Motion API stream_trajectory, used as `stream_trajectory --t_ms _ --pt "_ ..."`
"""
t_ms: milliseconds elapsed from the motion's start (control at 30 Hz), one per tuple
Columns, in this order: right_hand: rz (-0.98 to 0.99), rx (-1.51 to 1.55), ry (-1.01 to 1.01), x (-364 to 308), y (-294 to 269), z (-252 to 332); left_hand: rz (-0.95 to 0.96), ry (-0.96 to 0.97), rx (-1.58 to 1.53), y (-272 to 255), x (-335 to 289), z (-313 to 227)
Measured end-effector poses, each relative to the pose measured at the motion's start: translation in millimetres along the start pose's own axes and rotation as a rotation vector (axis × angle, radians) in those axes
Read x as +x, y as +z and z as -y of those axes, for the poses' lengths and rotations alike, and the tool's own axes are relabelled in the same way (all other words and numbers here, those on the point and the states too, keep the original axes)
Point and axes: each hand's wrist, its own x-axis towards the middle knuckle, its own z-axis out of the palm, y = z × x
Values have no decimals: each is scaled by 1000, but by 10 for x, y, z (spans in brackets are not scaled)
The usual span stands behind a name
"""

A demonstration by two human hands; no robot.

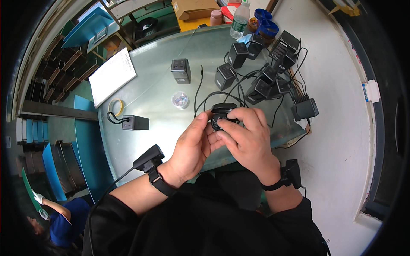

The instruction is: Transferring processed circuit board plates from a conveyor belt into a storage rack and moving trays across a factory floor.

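Observation:
Over the near edge of the table I hold a small black flip-lid case (224, 107), shaped like an earbud charging case, with its lid raised. My left hand (193, 143) is closed around its left side and underneath. From the right, my right hand (251, 138) has its fingertips closed on the case's front and inner part. What lies inside is mostly hidden by those fingers. Beyond the hands, a black cable (199, 87) runs over the glass, close to a small round clear tub (180, 100) of tiny bits.
Black box-shaped devices (181, 71) stand on the glass table, several bunched with tangled cables at right. Another device (136, 123) lies left beside a tape roll (115, 106) and papers (113, 77). A bottle (240, 20) stands behind. A co-worker (68, 222) is at lower left.

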Motion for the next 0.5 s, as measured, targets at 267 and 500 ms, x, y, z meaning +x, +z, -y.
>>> stream_trajectory --t_ms 267,500 --pt "-1 102 89 -14 19 41 -3 -20 -13 -28 -13 58" --pt "-96 239 37 -85 -24 22 -8 -52 -45 -30 32 57"
